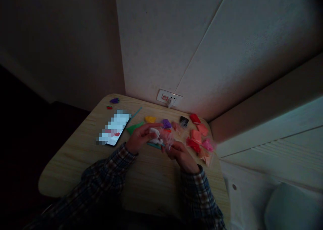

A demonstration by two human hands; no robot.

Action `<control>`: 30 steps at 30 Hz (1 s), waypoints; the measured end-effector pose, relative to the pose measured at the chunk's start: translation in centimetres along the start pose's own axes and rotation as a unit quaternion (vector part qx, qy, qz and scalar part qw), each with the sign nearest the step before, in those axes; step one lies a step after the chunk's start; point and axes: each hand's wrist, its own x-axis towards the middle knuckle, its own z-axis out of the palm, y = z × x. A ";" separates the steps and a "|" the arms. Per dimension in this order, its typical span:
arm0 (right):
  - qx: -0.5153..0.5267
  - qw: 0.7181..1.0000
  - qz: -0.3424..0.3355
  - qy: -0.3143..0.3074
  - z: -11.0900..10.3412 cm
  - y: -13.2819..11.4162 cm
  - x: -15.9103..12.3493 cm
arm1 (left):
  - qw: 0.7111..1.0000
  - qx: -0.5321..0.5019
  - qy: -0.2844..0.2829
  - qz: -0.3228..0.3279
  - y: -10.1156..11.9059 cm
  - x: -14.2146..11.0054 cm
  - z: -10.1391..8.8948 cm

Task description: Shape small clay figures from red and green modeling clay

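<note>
Above the middle of the table, my left hand (141, 138) is closed on a soft white lump (155, 135), which looks like modelling clay in clear plastic. My right hand (181, 155) pinches the near right end of a clear plastic bag (168, 135) that stretches between both hands. Whether the white lump lies inside this bag or against it, I cannot tell. Under the hands, a teal strip (154, 145) is partly hidden. Just behind them lie a purple packet (166, 123), a yellow packet (150, 119) and a green piece (135, 127).
A lit phone (116, 129) lies at the left of the wooden table (75, 149). Beyond it are a small purple piece (114, 100) and a red one (109, 107). Several coloured packets, one pink (208, 144), one black (184, 121), lie right. A wall socket (169, 98) holds a plug.
</note>
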 end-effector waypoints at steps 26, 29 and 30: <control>0.323 0.941 0.015 -0.099 4.7 2.6 1.6 | 0.972 -0.229 0.018 -0.048 -2.2 -0.4 0.3; 0.333 0.938 0.003 -0.096 4.9 2.5 1.7 | 0.970 -0.235 0.023 -0.054 -1.9 -0.3 0.4; 0.336 0.937 -0.001 -0.095 5.0 2.4 1.7 | 0.970 -0.237 0.025 -0.051 -1.8 -0.3 0.5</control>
